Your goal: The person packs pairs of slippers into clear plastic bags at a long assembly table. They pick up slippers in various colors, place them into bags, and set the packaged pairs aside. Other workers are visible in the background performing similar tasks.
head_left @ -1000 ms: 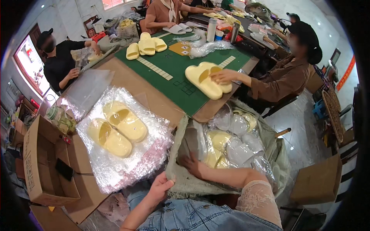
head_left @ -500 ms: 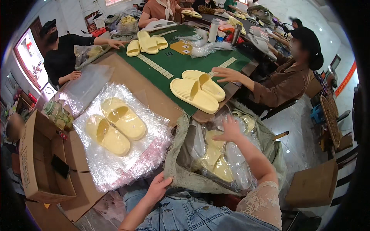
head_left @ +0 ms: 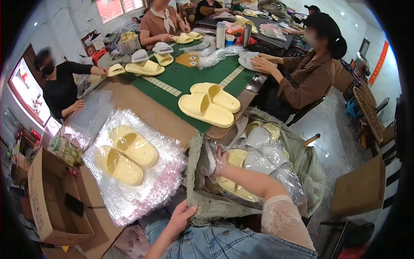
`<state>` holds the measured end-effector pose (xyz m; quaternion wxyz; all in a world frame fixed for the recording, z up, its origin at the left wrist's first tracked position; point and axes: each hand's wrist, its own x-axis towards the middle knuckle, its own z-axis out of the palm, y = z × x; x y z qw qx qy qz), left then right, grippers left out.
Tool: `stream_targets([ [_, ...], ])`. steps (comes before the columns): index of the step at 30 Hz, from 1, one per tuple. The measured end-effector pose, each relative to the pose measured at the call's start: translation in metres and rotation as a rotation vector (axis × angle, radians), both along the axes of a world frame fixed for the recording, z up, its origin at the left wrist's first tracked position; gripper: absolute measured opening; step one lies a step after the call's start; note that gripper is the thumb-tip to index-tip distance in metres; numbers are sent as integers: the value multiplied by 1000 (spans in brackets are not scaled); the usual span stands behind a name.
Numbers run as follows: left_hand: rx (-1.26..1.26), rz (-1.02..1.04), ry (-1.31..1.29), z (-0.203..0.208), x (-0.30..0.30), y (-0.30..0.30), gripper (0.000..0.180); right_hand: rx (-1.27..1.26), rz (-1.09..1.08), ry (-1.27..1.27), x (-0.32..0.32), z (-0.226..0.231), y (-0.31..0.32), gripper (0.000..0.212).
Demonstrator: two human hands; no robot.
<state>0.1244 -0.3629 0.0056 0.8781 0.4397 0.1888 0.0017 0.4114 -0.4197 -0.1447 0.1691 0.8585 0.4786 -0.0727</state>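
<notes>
My left hand (head_left: 183, 217) is closed on the near rim of a grey-green woven sack (head_left: 206, 208), pinching the cloth. Reaching down into the sack, my right hand (head_left: 221, 163) lies against its left side with fingers stretched out, touching the plastic-wrapped slippers there. Inside are clear-bagged yellow slippers (head_left: 238, 157) and pale grey slippers (head_left: 258, 137). To the left, a bagged yellow slipper pair (head_left: 118, 166) rests on a stack of shiny clear plastic bags (head_left: 151, 190). An unwrapped yellow slipper pair (head_left: 206, 110) sits on the green mat (head_left: 168, 75) beyond the sack.
An open cardboard box (head_left: 47, 207) and a dark phone (head_left: 74, 203) are at left, near a glass jar (head_left: 60, 146). Co-workers sit round the table; the one at right handles grey slippers (head_left: 247, 60). Another cardboard box (head_left: 360, 185) stands on the floor at right.
My right hand has moved left and down into the sack. My left hand keeps its hold on the rim. The right co-worker now has grey slippers, and grey slippers lie on the far-left yellow ones.
</notes>
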Motion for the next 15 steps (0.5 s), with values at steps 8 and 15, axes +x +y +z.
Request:
stream_targets([
  [8, -5, -12, -30, -12, 5, -3, 39, 72, 220, 195, 17, 155, -112, 123],
  [15, -78, 101, 11, -5, 4, -12, 44, -94, 460, 29, -30, 92, -151, 110],
])
